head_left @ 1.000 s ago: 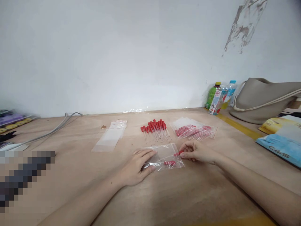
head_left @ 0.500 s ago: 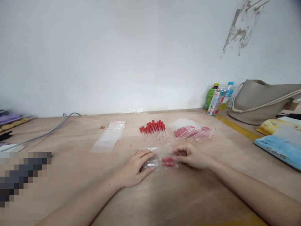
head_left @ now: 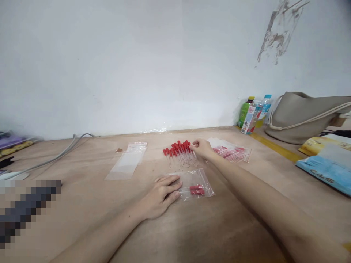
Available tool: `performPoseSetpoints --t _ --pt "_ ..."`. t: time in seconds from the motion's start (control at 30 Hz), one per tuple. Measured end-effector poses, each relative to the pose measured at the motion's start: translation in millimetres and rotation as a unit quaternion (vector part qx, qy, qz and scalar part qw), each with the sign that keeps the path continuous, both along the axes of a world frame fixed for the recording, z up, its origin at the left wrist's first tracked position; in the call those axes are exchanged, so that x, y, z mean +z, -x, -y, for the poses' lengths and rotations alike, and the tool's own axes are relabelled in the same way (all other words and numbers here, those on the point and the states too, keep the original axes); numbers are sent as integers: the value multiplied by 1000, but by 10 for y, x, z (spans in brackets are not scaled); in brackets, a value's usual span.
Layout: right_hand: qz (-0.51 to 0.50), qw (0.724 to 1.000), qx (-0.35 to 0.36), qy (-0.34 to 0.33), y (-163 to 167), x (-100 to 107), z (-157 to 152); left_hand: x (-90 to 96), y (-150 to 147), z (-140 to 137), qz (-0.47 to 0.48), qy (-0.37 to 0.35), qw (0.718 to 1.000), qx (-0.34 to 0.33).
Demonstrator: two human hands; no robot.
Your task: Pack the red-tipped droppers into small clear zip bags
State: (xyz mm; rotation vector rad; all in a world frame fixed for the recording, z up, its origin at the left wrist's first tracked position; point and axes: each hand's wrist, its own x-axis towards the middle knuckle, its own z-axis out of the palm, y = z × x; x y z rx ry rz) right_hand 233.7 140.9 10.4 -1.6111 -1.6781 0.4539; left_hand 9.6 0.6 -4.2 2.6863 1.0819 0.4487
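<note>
My left hand [head_left: 164,195] rests on the left end of a clear zip bag [head_left: 186,179], its fingers stretched out and pressing the bag to the table. Inside that bag lie red-bulbed droppers [head_left: 196,190], their tips hidden toward my left hand. The bag's zip end points right. Beyond it lies a loose pile of droppers [head_left: 179,149] with red rubber bulbs and thin clear stems. My right hand [head_left: 201,148] is at the pile's right edge, thumb and fingers pinched at a red bulb. Just right of this hand are overlapping filled bags [head_left: 231,153], partly covered by the arm.
Flat zip bags [head_left: 124,162] lie left of the pile, near a small brown scrap [head_left: 119,150]. A grey cable [head_left: 59,153] runs along the left. Bottles [head_left: 248,117], a grey bag [head_left: 298,117] and a blue packet [head_left: 326,175] stand or lie at right. A wall closes the back.
My right hand has let go of the bag's zip end and moved up to the dropper pile. My left hand stays on the bag.
</note>
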Motion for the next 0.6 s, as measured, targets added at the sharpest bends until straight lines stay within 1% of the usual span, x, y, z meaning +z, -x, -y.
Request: performPoseSetpoints --t 0.13,0.27,0.43,0.53,0.6 --pt "-23 998 -53 14 150 -76 -265 13 -5 11 -6 -2 1000 -2" --pt "-60 995 -75 27 198 -186 -353 7 -15 19 -5 -15 1000 -6" --pt "-102 992 -77 22 236 -261 -350 0 -14 15 -10 -15 1000 -1" --pt "-125 990 -63 4 225 -227 -318 1 -10 8 -4 -13 1000 -3" --pt "-137 990 -40 -17 188 -179 -269 -2 -7 6 -4 -9 1000 -2"
